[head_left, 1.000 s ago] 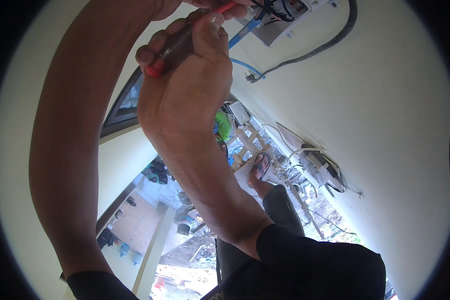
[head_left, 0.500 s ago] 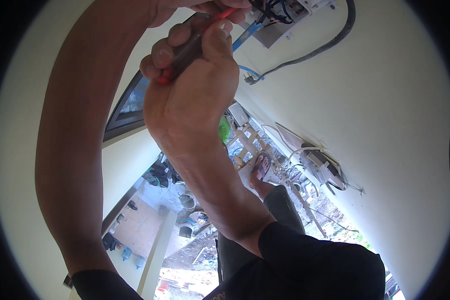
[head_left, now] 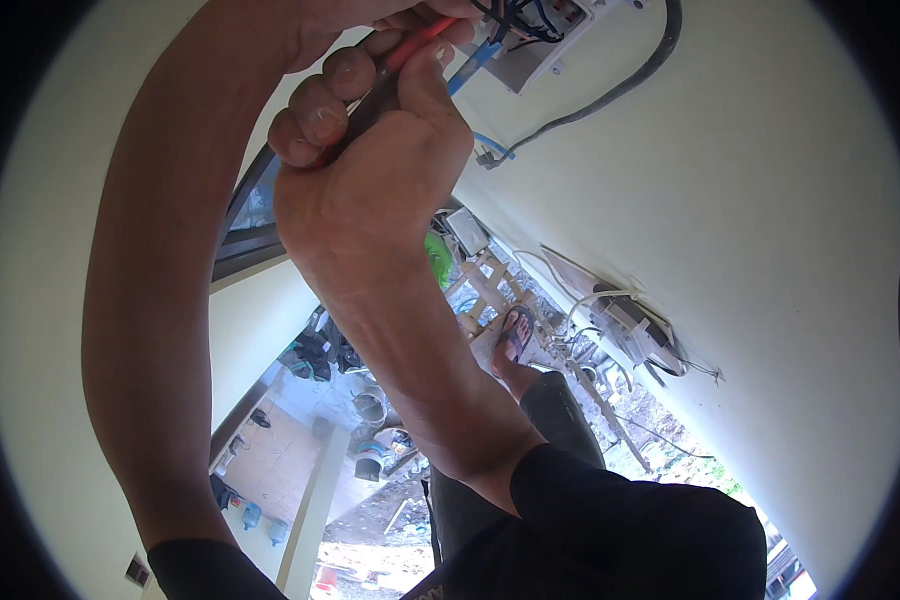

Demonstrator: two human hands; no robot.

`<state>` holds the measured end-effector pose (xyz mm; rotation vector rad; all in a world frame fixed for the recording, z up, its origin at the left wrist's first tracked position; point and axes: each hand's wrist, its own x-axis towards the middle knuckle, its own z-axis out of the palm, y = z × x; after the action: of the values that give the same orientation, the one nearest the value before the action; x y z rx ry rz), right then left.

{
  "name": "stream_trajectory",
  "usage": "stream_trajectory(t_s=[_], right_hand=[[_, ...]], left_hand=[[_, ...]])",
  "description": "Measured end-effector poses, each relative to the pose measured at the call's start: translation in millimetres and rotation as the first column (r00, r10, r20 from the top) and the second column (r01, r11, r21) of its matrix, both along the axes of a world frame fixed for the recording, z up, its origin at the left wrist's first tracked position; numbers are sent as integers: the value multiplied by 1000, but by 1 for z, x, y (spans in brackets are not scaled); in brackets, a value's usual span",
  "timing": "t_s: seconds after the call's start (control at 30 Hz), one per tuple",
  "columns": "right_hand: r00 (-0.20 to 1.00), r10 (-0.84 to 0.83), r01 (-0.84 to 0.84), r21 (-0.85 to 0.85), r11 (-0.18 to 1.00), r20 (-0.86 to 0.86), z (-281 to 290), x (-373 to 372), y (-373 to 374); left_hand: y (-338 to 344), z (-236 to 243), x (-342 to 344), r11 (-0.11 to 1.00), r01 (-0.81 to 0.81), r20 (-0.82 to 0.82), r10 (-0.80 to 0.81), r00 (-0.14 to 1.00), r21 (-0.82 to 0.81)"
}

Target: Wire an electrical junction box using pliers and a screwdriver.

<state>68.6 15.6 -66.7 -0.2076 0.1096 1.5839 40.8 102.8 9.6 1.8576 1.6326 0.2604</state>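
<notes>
My right hand is raised in front of the wall, its fingers wrapped round a hand tool with a red and dark handle. The tool's working end is hidden, so I cannot tell its exact kind. My left hand is at the top edge, partly cut off, with its fingers bent close to the tool's upper end; what they pinch is hidden. Just right of the hands, dark wires bunch in an open electrical box on the wall. Below it a blue conduit slants down behind my right thumb.
A black cable hangs from the box, ending in a plug. A dark-framed window stands left of my right wrist. Far below are my sandalled foot on a wooden frame, buckets and a wall-mounted unit with cables.
The view has shifted slightly, so the box and cable appear a little further left. My right fingers have closed further over the handle, covering more of its lower red end.
</notes>
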Motion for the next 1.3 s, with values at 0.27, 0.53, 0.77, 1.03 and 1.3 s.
stream_trajectory(t_s=[0.27, 0.53, 0.77, 1.03, 1.3], right_hand=[[997, 3, -3, -3, 1000, 79, -6, -2, -12], [884, 227, -213, -82, 974, 408, -56, 81, -106], [762, 367, -265, -259, 929, 534, -62, 137, -159], [693, 453, -323, -319, 891, 561, -57, 154, -178], [673, 406, -325, -246, 913, 618, -55, 160, -175]], left_hand=[[-21, 4, 7, 984, -161, 284, 132, 950, 79], [-26, -54, 38, 865, -352, 705, -2, 710, 357], [-29, -76, 56, 626, -617, 651, 221, 727, 477], [-20, -85, 65, 472, -671, 713, 118, 691, 572], [-15, -93, 58, 537, -619, 687, 98, 720, 573]])
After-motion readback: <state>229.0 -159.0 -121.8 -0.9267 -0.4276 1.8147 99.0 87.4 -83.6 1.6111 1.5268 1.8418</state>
